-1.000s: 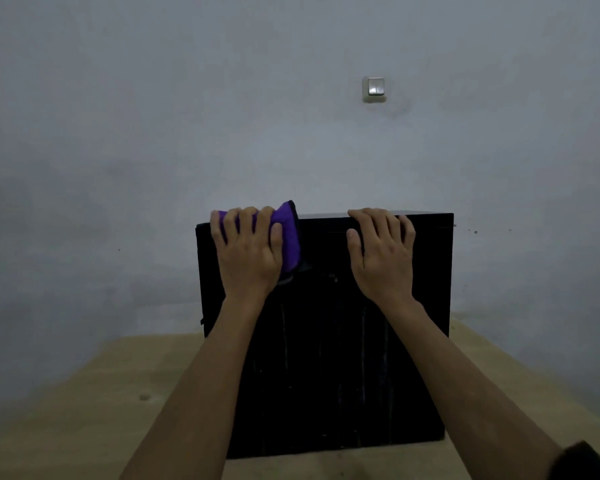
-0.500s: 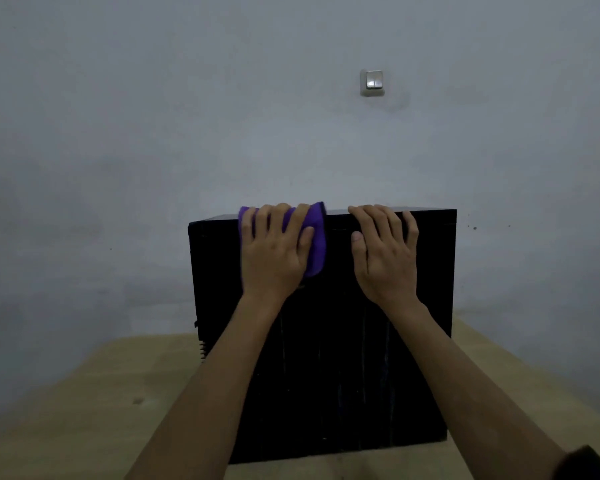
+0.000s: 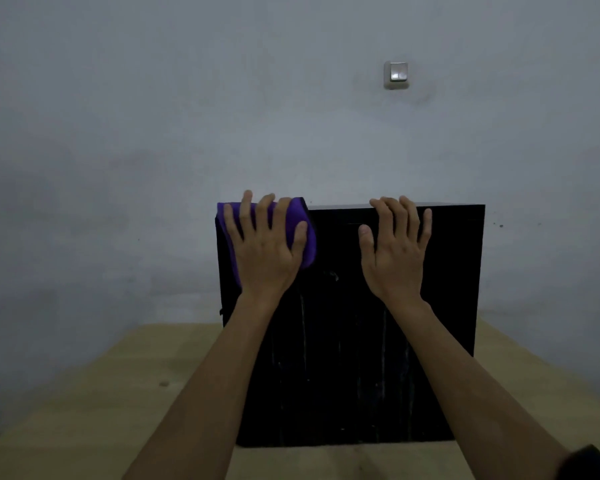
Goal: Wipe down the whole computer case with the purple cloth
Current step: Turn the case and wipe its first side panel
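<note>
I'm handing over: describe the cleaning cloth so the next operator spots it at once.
A black computer case stands on the wooden table. At its top left corner, the left hand presses a folded purple cloth flat. It is the only brightly coloured thing there.

A plain room in a home or small workshop is shown: a bare grey wall (image 3: pixel 153 133), a light switch (image 3: pixel 396 75) and a wooden table (image 3: pixel 84 410) are seen.

Left hand (image 3: pixel 265 251) slid purple cloth (image 3: pixel 300 233) back left.
</note>
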A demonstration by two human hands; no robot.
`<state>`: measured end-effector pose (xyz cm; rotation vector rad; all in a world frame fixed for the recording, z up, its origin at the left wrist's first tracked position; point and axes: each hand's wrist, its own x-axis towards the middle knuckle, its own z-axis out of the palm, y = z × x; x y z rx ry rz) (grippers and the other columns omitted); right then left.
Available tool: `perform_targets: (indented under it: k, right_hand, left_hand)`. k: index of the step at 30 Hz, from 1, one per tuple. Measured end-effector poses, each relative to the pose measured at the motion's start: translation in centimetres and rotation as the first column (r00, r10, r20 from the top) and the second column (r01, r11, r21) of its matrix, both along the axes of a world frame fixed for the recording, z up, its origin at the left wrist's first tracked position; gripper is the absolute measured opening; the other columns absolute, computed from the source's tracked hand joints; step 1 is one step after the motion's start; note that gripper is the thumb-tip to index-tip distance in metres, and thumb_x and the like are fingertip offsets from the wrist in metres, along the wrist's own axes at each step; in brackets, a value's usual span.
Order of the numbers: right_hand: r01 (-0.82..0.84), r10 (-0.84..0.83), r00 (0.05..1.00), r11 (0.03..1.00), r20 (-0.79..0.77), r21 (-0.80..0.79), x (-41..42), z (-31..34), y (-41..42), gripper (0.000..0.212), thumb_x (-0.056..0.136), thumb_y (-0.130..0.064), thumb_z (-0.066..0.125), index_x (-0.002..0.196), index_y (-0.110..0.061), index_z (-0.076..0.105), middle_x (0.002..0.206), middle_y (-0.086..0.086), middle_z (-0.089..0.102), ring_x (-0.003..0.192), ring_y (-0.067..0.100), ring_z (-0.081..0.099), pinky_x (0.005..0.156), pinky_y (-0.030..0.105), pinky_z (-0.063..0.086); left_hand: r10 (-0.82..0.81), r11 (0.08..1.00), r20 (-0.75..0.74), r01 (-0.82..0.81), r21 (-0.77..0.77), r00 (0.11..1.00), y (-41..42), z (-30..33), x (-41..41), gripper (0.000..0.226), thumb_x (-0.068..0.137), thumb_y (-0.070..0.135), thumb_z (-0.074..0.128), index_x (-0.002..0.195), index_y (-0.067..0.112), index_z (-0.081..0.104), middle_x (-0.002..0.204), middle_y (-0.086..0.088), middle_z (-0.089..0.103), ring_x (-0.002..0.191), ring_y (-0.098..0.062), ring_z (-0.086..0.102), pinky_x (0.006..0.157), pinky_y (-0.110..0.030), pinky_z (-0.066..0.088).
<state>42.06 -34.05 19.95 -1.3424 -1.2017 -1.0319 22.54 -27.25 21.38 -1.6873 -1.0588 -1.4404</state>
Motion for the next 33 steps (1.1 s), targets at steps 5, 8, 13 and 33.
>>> perform_targets:
  k: [5,8,13,33]
  right_hand:
    - [-0.014,0.014,1.0,1.0,-0.009,-0.014,0.1,-0.3,0.0,0.051,0.105,-0.04,0.033,0.15,-0.018,0.043,0.158,0.006,0.038,0.154,0.028,0.019,0.125,0.053,0.008]
    - [0.016,-0.015,1.0,0.999,0.021,-0.036,0.4,-1.6,-0.3,0.056,0.107,-0.038,0.033,0.159,-0.02,0.027,0.167,0.01,0.018,0.156,0.03,0.007,0.125,0.053,0.007]
    - [0.021,-0.019,0.999,0.998,0.027,-0.056,-0.3,-3.9,-0.2,0.06,0.106,-0.037,0.036,0.161,-0.02,0.021,0.168,0.014,0.009,0.156,0.033,0.003,0.125,0.055,0.009]
    - [-0.022,0.019,0.998,0.999,-0.064,-0.037,-2.3,-4.6,0.6,0.061,0.104,-0.037,0.036,0.161,-0.021,0.02,0.169,0.012,0.007,0.156,0.032,0.0,0.125,0.056,0.006]
  left_hand:
    - [-0.012,0.999,0.126,0.016,-0.033,0.992,0.4,-0.7,-0.9,0.061,0.104,0.055,0.033,0.151,0.018,0.042,0.162,-0.021,0.026,0.152,-0.038,0.018,0.122,-0.057,0.012]
    - [-0.101,0.983,0.311,0.142,-0.113,0.945,0.2,-1.3,-2.0,0.065,0.104,0.056,0.03,0.158,0.019,0.026,0.166,-0.02,0.012,0.15,-0.038,0.022,0.116,-0.057,0.03]
    - [-0.284,0.862,0.538,0.457,-0.219,0.794,0.4,-5.8,-5.5,0.07,0.099,0.059,0.027,0.16,0.026,0.013,0.153,-0.011,0.046,0.117,-0.04,0.06,0.087,-0.047,0.049]
    - [-0.433,0.879,0.209,0.463,-0.117,0.877,1.2,-5.6,-6.4,0.062,0.106,0.045,0.03,0.16,0.033,0.001,0.169,0.001,-0.004,0.12,-0.035,0.06,0.054,-0.033,0.053]
